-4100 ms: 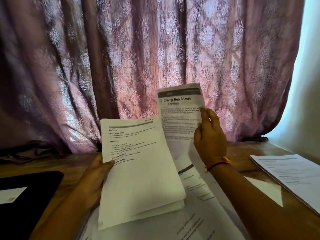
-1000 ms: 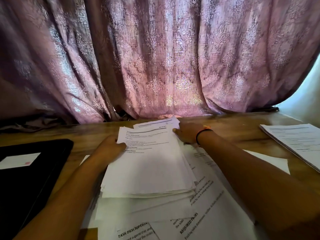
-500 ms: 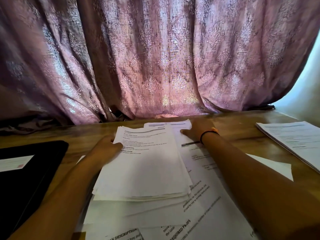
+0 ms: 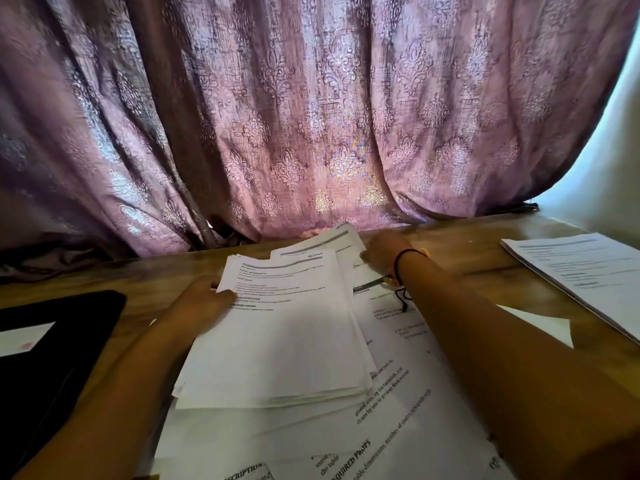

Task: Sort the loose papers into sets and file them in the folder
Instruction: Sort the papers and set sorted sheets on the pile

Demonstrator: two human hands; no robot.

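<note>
1. The left hand [image 4: 204, 303] grips the left edge of a thick stack of papers [image 4: 284, 341], with the thumb lying on the top sheet. The stack sits slightly raised over the other pages.
2. The right hand [image 4: 381, 252] is at the far end of the table, touching the right edge of a single printed sheet [image 4: 332, 239] that pokes out behind the stack. Its fingers are turned away from the camera, so whether it pinches the sheet or only presses on it cannot be told.
3. A black wristband [image 4: 401, 258] circles the right wrist.
4. More loose papers [image 4: 398, 427] lie spread under the stack, toward the near edge.
5. A separate set of pages [image 4: 581, 271] lies at the right of the wooden table [image 4: 450, 237], well apart from the stack.
6. The black folder [image 4: 52, 358] lies closed at the left and carries a white label [image 4: 20, 336].
7. A patterned purple curtain [image 4: 311, 116] hangs behind the table.
</note>
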